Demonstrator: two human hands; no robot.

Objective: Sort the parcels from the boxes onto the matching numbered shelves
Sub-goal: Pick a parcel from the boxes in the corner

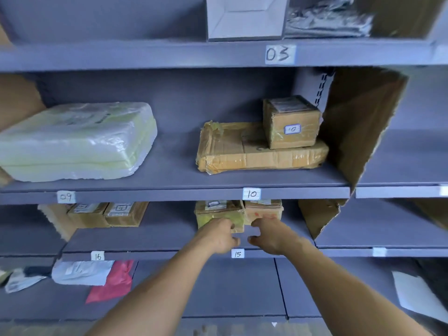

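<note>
Both my arms reach into the shelf bay labelled 15 (237, 253). Two cardboard parcels stand side by side there. One is a yellow-taped parcel (218, 210) and the other a brown parcel with red print (264, 209). My left hand (218, 236) lies against the lower front of the yellow-taped parcel with its fingers curled; I cannot make out whether it grips. My right hand (269, 235) hovers just below the brown parcel's front edge, thumb and fingers loosely curved, and bare shelf shows between them.
Bay 10 (251, 194) above holds a flat taped carton (261, 154) with a small box (291, 122) on top. Bay 09 (66, 196) holds a large plastic-wrapped package (75, 141). Bay 16 (97, 256) holds several small boxes (109, 214). Cardboard dividers (358, 122) separate the bays. Soft mailers (97, 275) lie on the lowest shelf.
</note>
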